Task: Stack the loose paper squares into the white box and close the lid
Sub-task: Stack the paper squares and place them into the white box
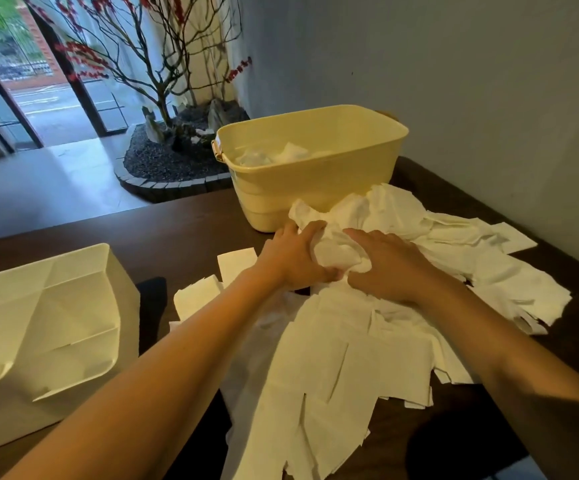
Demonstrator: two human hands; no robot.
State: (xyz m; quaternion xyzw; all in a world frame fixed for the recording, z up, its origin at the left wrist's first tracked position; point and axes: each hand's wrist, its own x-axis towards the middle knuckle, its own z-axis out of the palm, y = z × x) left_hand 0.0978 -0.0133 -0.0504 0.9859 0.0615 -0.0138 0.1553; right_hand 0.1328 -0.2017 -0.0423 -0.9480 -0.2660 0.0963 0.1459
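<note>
A dark brown table (184, 223) is seen running across the view, set against a plain pale wall (454, 71) on the right. Beyond its far edge a light floor is seen, with a brick-edged gravel bed (163, 164) from which a bare-branched tree with red blossoms (135, 46) rises, and glazed doors (21, 81) are seen at the far left. A pale yellow plastic tub (315, 188) is placed at the back of the table, with some white paper lying inside it. The white box (39, 327) is set at the left edge of the table, its lid folded open. The loose paper squares (343, 341) are spread in an untidy overlapping heap across the middle and right of the table, reaching up to the foot of the tub, and a few single squares are scattered between the heap and the box. Both bare forearms are stretched forward over the heap. The left hand (295, 258) and the right hand (388, 268) are brought close together, thumbs nearly meeting, and a crumpled bunch of the paper is gripped between them, with the fingers of each hand curled around it.
</note>
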